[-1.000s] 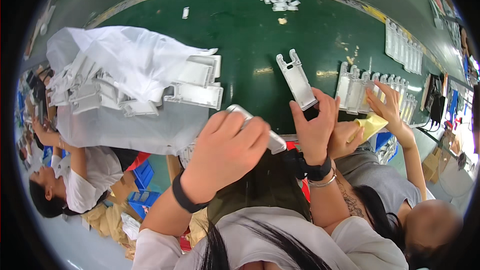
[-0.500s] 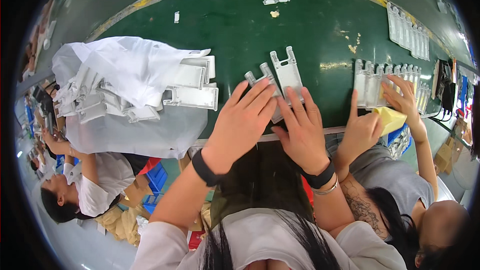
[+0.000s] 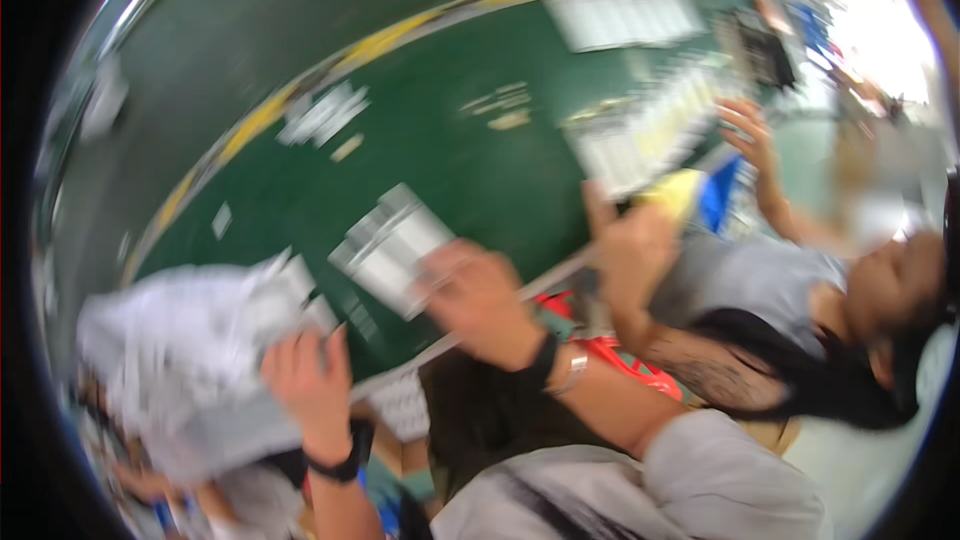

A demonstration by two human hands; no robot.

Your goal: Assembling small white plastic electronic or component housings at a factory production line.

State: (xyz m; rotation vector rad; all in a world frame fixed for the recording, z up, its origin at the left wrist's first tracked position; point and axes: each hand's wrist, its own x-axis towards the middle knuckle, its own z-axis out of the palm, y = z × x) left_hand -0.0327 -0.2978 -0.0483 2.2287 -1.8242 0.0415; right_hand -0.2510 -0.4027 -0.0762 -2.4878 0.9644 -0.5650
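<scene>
The right hand is over at the near corner of a pair of pale flat parts, which lie side by side on the green table, their far ends angled up and away from it. Its fingers seem to meet the right-hand part's edge, but the blur is heavy and I can't tell whether they grip or only press.

The left hand is at the near right side of a heap of similar parts on a white plastic sheet. Its fingers are stretched and its thumb stands apart, with nothing seen between them; whether the fingertips touch the heap I can't make out.

The table's near edge slants up rightward just below the pair. Green surface separates the pair from the heap, and a broader stretch of it runs beyond them to the yellow-and-dark border tape. In that stretch sit a cluster of small white pieces and, nearer the heap, one lone small piece.

On the right, a row of pale parts bounds the room, with a co-worker's hand close in front of it.
</scene>
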